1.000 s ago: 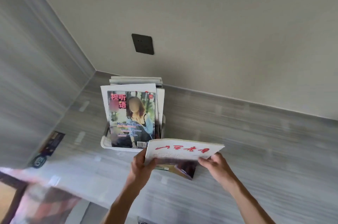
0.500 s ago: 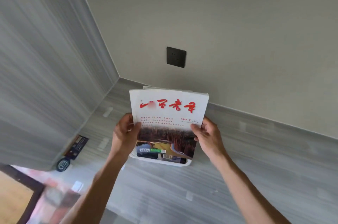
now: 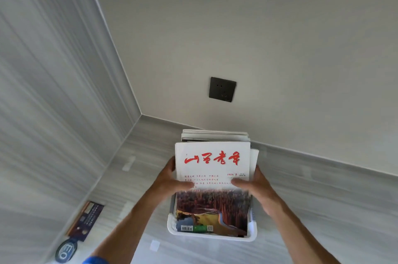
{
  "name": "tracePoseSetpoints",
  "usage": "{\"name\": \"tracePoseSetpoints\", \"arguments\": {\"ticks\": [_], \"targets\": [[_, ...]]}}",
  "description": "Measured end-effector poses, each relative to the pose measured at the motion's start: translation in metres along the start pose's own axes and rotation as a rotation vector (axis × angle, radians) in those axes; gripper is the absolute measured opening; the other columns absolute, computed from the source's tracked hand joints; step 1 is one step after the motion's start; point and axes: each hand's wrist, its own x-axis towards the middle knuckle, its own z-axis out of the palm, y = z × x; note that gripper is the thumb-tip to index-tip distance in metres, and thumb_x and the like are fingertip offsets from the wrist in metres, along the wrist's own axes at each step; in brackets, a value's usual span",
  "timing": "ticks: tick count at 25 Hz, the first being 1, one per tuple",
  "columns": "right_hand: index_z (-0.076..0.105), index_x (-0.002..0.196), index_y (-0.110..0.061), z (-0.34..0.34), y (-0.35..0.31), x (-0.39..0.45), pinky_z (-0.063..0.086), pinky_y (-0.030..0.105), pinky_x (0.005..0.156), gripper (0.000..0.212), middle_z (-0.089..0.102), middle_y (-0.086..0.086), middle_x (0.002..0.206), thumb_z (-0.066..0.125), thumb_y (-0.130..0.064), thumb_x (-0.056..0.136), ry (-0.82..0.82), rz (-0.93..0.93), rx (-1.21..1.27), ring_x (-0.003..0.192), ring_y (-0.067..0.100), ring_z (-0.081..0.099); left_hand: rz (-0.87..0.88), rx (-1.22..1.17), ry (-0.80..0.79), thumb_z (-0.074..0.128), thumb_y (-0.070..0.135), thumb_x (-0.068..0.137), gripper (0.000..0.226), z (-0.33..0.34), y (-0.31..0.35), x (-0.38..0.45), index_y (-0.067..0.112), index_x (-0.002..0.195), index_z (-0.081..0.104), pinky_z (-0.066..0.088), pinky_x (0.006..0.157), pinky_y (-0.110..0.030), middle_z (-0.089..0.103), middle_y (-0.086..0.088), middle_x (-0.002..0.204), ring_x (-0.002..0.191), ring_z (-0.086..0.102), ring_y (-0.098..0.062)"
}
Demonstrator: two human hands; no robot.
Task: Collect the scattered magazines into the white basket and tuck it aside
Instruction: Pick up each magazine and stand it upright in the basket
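Note:
A white basket [image 3: 212,236] stands on the grey floor close to the wall, holding several magazines upright. The front magazine [image 3: 212,162] has a white cover with red characters and a reddish landscape photo; its bottom edge sits inside the basket. My left hand [image 3: 170,182] grips its left edge, thumb across the cover. My right hand [image 3: 256,188] holds the right edge, fingers on the cover. More magazines [image 3: 215,134] stand behind it, only their top edges showing.
A dark wall socket [image 3: 222,89] is on the beige wall above the basket. A grey panelled wall meets it at the corner on the left. A dark booklet [image 3: 85,220] and a round sticker [image 3: 65,249] lie on the floor at lower left.
The white-covered magazine went from lying flat in my hands, to upright, then down into the front of the basket, covering the portrait magazine. The view moved closer.

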Motion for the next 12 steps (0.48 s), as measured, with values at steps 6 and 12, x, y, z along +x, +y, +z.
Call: {"name": "tracePoseSetpoints", "arguments": {"ticks": [6, 12], "targets": [[0.06, 0.121, -0.025, 0.006, 0.022, -0.017, 0.055, 0.026, 0.083, 0.07, 0.074, -0.001, 0.113, 0.091, -0.033, 0.059, -0.017, -0.055, 0.089, 0.104, 0.015, 0.07, 0.072, -0.069, -0.099, 0.093, 0.018, 0.053, 0.072, 0.023, -0.022, 0.007, 0.048, 0.106, 0.055, 0.055, 0.063, -0.013, 0.071, 0.019, 0.108, 0.095, 0.067, 0.004], [0.063, 0.116, -0.02, 0.0, 0.038, -0.084, 0.059, 0.026, 0.08, 0.052, 0.075, 0.003, 0.111, 0.085, -0.024, 0.069, 0.114, -0.19, 0.113, 0.104, 0.019, 0.071, 0.16, -0.119, -0.098, 0.091, 0.003, 0.054, 0.077, 0.042, -0.023, -0.028, 0.019, 0.12, 0.055, 0.06, 0.07, -0.029, 0.074, 0.0, 0.108, 0.102, 0.07, -0.016]]}}
